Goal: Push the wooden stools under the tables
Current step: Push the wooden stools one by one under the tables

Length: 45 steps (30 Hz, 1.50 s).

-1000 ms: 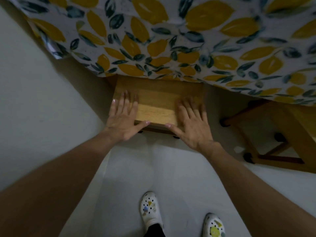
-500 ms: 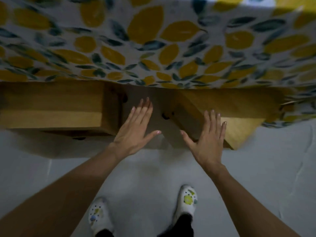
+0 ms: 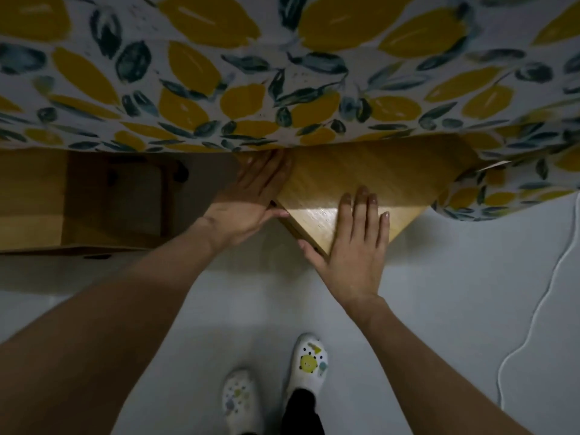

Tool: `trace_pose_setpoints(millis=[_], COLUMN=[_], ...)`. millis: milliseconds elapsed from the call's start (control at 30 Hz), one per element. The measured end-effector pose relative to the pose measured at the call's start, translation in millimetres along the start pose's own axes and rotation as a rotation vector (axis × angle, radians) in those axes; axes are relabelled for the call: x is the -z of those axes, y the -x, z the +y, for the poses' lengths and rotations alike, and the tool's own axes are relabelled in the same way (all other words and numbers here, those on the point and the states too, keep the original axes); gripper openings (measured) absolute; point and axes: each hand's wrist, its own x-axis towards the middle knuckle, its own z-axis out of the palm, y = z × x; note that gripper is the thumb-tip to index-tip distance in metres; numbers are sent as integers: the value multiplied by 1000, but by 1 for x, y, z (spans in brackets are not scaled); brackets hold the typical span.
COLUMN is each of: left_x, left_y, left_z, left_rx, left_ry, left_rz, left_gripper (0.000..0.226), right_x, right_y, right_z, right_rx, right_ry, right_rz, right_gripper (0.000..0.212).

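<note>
Now both hands meet the skewed stool [image 3: 361, 180].
Its corner juts out from the counter [image 3: 282, 73] edge — right hand [image 3: 354, 246] flat on top, fingers spread; left hand [image 3: 251, 196] open against its side.

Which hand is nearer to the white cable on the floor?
Right. The right hand lies flat on the angled stool, closer to the cable; the left hand is at the stool's far side.

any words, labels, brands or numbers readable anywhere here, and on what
None: no readable text anywhere in the head view.
The tablecloth bears only a lemon-and-leaf print.
The stool under both hands shows bare wood.
The shoes carry coloured charms, too blurred to tell whether any holds lettering.
</note>
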Motion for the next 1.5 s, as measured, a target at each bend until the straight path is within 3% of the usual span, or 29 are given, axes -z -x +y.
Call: trace_pose_setpoints(millis=[267, 633, 1000, 1200, 1500], left_x=[-1, 9, -15, -14, -17], left_y=[-1, 3, 29, 26, -4], left_z=[5, 24, 159, 159, 180], left_rx=[22, 74, 472, 366, 355], left_ry=[50, 54, 14, -126, -18], left_rz=[45, 13, 35, -34, -35], left_gripper=[77, 79, 77, 83, 80], right_x=[-4, -2, 12, 20, 24], right_y=[-1, 3, 2, -14, -42], right_z=[1, 17, 138, 200, 238], right_rx=[3, 72, 525, 678, 707], right_ry=[-7, 13, 38, 114, 83], right_rz=[51, -21, -181, -224, -214], right_gripper=[88, 87, 91, 91, 90])
